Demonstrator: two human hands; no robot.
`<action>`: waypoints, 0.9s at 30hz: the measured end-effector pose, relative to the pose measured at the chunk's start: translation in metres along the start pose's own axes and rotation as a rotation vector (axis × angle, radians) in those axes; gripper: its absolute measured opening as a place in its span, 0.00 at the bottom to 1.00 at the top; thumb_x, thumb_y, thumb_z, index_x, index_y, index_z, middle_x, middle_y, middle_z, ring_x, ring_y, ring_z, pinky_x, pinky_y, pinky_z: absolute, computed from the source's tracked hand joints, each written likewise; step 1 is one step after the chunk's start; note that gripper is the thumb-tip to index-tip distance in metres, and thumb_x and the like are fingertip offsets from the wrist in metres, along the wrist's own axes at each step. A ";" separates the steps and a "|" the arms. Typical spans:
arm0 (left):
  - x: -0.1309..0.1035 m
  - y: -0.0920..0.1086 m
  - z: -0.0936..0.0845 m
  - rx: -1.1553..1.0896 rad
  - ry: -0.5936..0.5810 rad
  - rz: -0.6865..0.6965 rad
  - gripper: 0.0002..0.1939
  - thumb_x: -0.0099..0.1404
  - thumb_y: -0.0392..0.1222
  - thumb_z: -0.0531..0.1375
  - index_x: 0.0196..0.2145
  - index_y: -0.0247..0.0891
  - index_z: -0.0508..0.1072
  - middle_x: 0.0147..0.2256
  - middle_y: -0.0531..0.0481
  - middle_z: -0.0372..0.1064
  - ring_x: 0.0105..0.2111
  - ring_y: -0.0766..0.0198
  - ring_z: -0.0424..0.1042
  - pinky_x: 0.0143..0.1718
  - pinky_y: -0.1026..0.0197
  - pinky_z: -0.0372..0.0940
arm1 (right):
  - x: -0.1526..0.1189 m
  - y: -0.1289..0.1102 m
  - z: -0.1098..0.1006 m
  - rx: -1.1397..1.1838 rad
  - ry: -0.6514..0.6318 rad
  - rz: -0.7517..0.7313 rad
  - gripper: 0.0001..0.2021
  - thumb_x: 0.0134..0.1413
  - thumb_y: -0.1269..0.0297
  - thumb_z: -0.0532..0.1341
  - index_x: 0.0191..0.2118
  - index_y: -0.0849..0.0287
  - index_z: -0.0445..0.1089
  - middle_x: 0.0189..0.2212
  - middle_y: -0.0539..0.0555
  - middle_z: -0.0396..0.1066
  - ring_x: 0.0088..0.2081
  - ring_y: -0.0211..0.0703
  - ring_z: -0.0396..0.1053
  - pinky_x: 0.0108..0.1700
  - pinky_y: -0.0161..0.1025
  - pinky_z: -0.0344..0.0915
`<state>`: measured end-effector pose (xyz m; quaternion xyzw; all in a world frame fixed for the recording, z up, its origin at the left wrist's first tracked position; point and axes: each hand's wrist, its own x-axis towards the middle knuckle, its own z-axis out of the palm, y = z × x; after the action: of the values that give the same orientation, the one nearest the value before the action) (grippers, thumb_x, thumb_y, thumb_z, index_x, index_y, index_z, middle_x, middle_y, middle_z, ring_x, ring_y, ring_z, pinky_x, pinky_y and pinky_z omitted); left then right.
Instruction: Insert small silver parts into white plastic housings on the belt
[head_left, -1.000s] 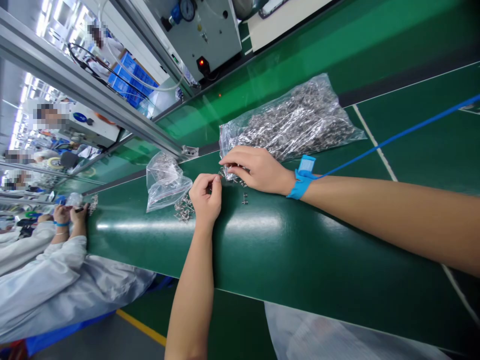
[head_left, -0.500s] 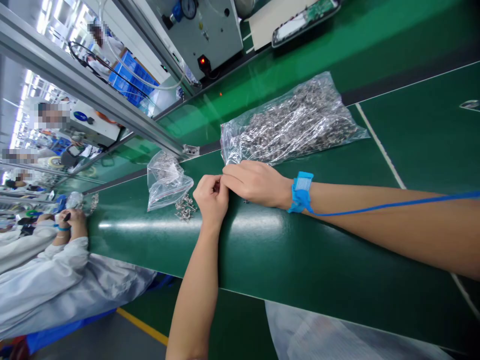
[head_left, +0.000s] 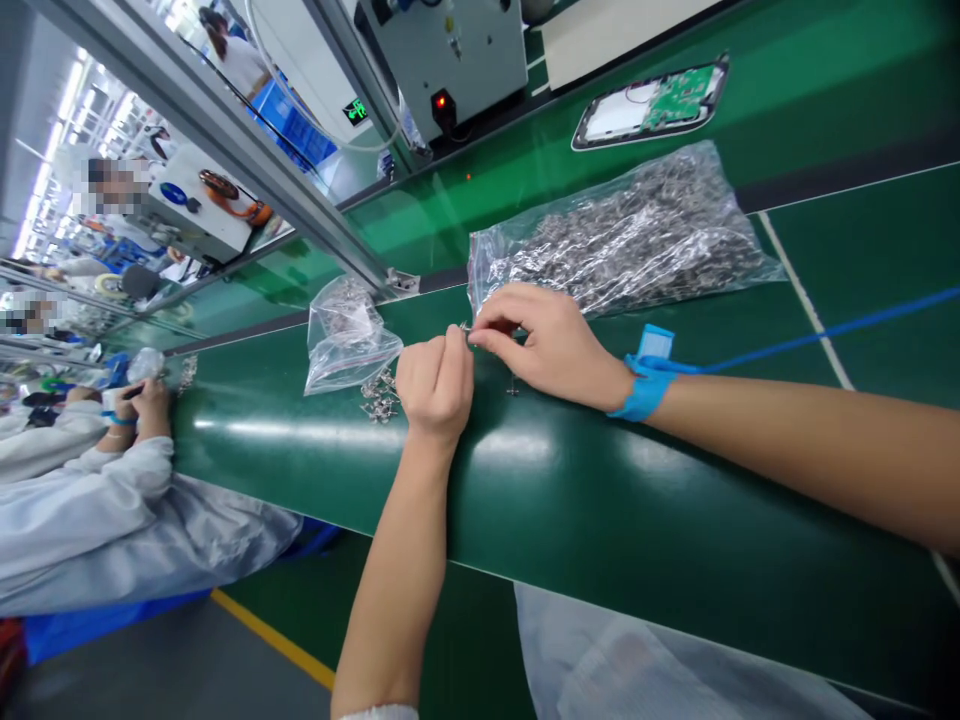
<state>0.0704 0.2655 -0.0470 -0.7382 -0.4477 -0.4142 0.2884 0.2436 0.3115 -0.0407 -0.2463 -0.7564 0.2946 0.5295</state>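
Note:
My left hand (head_left: pixel 435 385) is closed, its thumb and forefinger tips around a small shiny metal part (head_left: pixel 465 327). My right hand (head_left: pixel 553 342) pinches at the same spot, fingertips meeting those of the left; how the part is shared between them is too small to tell. A blue strap with a cord circles my right wrist. Below the right palm lies a single pronged metal piece (head_left: pixel 513 387). Just left of my left hand is a loose pile of similar metal parts (head_left: pixel 380 396). Behind my right hand rests a large clear bag (head_left: pixel 637 235) full of them.
A smaller clear bag (head_left: pixel 346 335) lies beyond the pile, by an aluminium post (head_left: pixel 300 200). On the raised green strip behind sits a device half with a circuit board (head_left: pixel 679 97), near a grey machine (head_left: pixel 480 60). Co-workers' hands (head_left: pixel 146 402) are far left.
The view has shifted slightly. My right fingers have arched, and metal now shows between the fingertips. The device half has come nearer, away from the pale sheet behind it.

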 end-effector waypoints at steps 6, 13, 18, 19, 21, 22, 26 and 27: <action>-0.009 -0.001 0.002 0.061 -0.006 0.006 0.10 0.70 0.36 0.61 0.48 0.36 0.78 0.33 0.43 0.74 0.33 0.59 0.73 0.37 0.53 0.63 | 0.003 -0.013 0.011 0.665 0.007 0.560 0.11 0.60 0.57 0.66 0.33 0.58 0.69 0.29 0.52 0.72 0.31 0.40 0.69 0.34 0.38 0.68; -0.006 0.002 0.004 -0.057 0.069 -0.105 0.08 0.70 0.40 0.62 0.44 0.40 0.80 0.34 0.43 0.74 0.35 0.58 0.74 0.37 0.51 0.67 | 0.009 -0.018 0.004 1.050 -0.132 0.800 0.10 0.68 0.67 0.61 0.32 0.61 0.68 0.28 0.50 0.69 0.28 0.33 0.65 0.30 0.31 0.64; 0.003 0.014 0.003 -0.084 0.138 -0.205 0.09 0.69 0.45 0.63 0.39 0.38 0.80 0.33 0.44 0.75 0.32 0.59 0.74 0.35 0.52 0.70 | 0.011 -0.009 -0.001 1.148 -0.270 0.738 0.05 0.61 0.68 0.67 0.40 0.63 0.72 0.28 0.49 0.69 0.27 0.32 0.64 0.32 0.32 0.67; 0.005 0.017 0.002 -0.107 0.123 -0.259 0.10 0.70 0.46 0.62 0.39 0.38 0.80 0.33 0.43 0.75 0.33 0.59 0.75 0.37 0.52 0.71 | 0.011 -0.007 -0.001 1.118 -0.267 0.704 0.06 0.60 0.68 0.68 0.40 0.63 0.72 0.26 0.48 0.68 0.27 0.32 0.64 0.32 0.32 0.67; 0.009 0.022 -0.001 -0.168 0.083 -0.361 0.12 0.71 0.48 0.61 0.39 0.38 0.80 0.34 0.44 0.76 0.34 0.59 0.75 0.40 0.52 0.72 | 0.011 -0.002 -0.002 0.984 -0.240 0.635 0.07 0.59 0.67 0.68 0.38 0.63 0.71 0.25 0.47 0.68 0.25 0.31 0.65 0.29 0.31 0.65; 0.010 0.023 -0.001 -0.210 0.064 -0.418 0.13 0.71 0.49 0.60 0.39 0.38 0.79 0.33 0.45 0.76 0.34 0.60 0.75 0.40 0.53 0.72 | 0.012 0.000 -0.002 0.883 -0.227 0.599 0.07 0.60 0.67 0.68 0.38 0.62 0.69 0.25 0.47 0.68 0.25 0.32 0.65 0.27 0.31 0.64; 0.010 0.023 0.004 -0.533 0.000 -0.694 0.13 0.70 0.51 0.61 0.37 0.40 0.78 0.28 0.52 0.74 0.24 0.68 0.71 0.29 0.61 0.68 | 0.015 0.004 -0.007 0.468 -0.135 0.384 0.09 0.62 0.66 0.66 0.37 0.58 0.64 0.26 0.48 0.69 0.23 0.35 0.68 0.24 0.35 0.63; 0.009 0.022 0.006 -0.610 -0.006 -0.748 0.12 0.70 0.51 0.62 0.37 0.40 0.78 0.27 0.53 0.73 0.22 0.69 0.69 0.26 0.63 0.66 | 0.016 0.003 -0.009 0.419 -0.109 0.336 0.08 0.62 0.66 0.66 0.37 0.57 0.64 0.26 0.48 0.69 0.25 0.37 0.70 0.26 0.36 0.65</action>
<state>0.0945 0.2647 -0.0434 -0.5785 -0.5413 -0.6000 -0.1113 0.2470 0.3263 -0.0302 -0.2373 -0.6547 0.5412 0.4713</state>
